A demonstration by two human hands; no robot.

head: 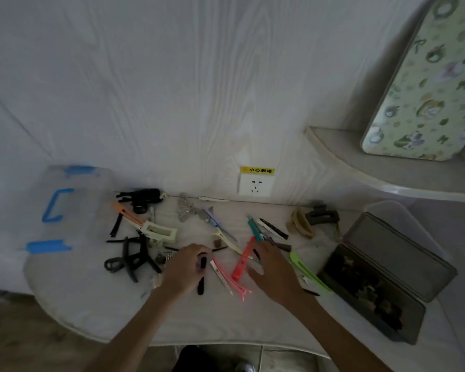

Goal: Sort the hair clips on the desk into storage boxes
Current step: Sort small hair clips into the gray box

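Note:
Several hair clips lie scattered over the white desk [91, 304]. My left hand [184, 267] grips a long black clip [202, 280] near the middle. My right hand [273, 267] reaches over the clips with fingers stretched toward a teal clip [254, 229]; a red clip [243, 261] and a pink clip [231, 281] lie between the hands. A green clip [309, 273] lies right of my right hand. Black claw clips [133, 257] sit left of my left hand. An open dark tin box [381, 277] stands at the right, with dark items inside.
A clear plastic storage box with blue latches [62, 208] stands at the desk's left. A wall socket [256, 185] with a yellow warning label is behind the clips. A curved shelf [360, 167] holds a floral board [430, 84] at the upper right. Brown claw clips [313, 218] lie near the tin.

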